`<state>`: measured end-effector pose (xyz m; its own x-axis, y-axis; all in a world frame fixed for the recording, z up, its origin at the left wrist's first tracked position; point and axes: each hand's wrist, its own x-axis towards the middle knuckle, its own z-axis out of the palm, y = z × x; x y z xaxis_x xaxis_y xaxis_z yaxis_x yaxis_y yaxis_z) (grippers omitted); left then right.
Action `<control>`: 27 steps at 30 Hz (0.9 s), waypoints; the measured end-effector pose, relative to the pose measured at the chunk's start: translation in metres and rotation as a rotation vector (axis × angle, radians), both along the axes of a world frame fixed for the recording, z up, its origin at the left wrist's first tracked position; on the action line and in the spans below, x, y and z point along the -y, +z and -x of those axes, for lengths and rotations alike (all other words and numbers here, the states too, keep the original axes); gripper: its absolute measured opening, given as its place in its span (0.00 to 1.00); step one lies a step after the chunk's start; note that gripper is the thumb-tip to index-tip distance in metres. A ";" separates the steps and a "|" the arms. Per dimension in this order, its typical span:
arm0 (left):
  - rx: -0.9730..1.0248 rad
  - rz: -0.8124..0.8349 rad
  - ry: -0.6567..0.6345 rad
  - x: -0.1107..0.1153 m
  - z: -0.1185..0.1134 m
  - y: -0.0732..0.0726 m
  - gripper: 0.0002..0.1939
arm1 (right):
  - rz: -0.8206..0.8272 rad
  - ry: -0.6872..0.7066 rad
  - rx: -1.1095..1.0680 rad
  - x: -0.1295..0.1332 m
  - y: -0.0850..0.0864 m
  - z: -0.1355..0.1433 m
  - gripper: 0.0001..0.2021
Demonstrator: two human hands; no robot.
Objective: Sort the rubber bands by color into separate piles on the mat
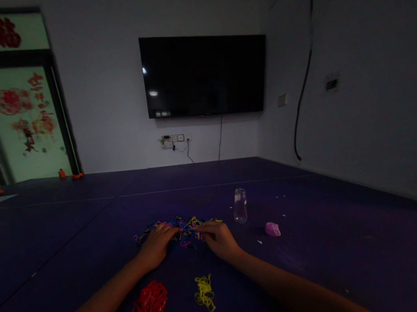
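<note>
A loose pile of mixed blue, pink, yellow and black bands [184,229] lies on the dark purple table [98,240]. On its left part rests my left hand [157,244], fingers together and pointing into the pile. My right hand [219,237] touches the pile's right side, thumb and index finger pinched at the bands. What either hand's fingertips hold is too small to make out. Nearer to me lie a heap of red bands [150,303] on the left and a smaller heap of yellow bands [204,292] between my forearms.
Right of the pile stands a clear, empty-looking cup [240,205], with a pink lump [272,229] beyond it to the right. Small white scraps [260,242] dot that side. Orange objects [76,176] sit at the far left edge, below a door.
</note>
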<state>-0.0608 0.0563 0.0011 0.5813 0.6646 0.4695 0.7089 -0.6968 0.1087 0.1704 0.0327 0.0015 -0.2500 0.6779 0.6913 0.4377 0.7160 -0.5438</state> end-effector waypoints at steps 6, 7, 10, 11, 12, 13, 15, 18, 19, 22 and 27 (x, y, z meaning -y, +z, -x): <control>0.130 0.032 -0.047 0.000 0.001 -0.001 0.25 | 0.248 0.074 -0.197 -0.001 -0.005 0.002 0.14; 0.148 0.039 -0.054 -0.001 0.002 -0.001 0.24 | 0.337 0.109 -0.224 0.001 -0.006 0.005 0.13; 0.178 0.054 -0.080 -0.004 0.003 -0.004 0.22 | 0.587 0.279 -0.234 0.008 -0.007 0.012 0.12; 0.183 0.053 -0.088 -0.005 0.004 -0.004 0.22 | 0.643 0.335 -0.223 0.011 -0.007 0.014 0.12; 0.188 0.048 -0.096 -0.005 0.004 -0.004 0.21 | 0.681 0.379 -0.210 0.014 -0.006 0.015 0.11; 0.192 0.041 -0.107 -0.005 0.004 -0.005 0.20 | 0.701 0.404 -0.198 0.016 -0.005 0.016 0.11; 0.203 0.025 -0.132 -0.004 0.004 -0.004 0.18 | 0.700 0.402 -0.184 0.018 -0.004 0.016 0.10; 0.237 0.008 -0.149 -0.001 0.002 -0.002 0.15 | 0.655 0.314 -0.189 0.015 -0.003 0.013 0.11; 0.256 0.006 -0.149 0.001 0.002 -0.001 0.15 | 0.636 0.276 -0.198 0.013 -0.004 0.013 0.11; 0.334 0.000 -0.125 0.006 -0.001 0.004 0.12 | 0.579 0.167 -0.230 0.007 -0.007 0.011 0.11; 0.474 0.049 -0.048 0.022 -0.017 0.019 0.08 | 0.503 0.047 -0.302 0.000 -0.011 0.011 0.12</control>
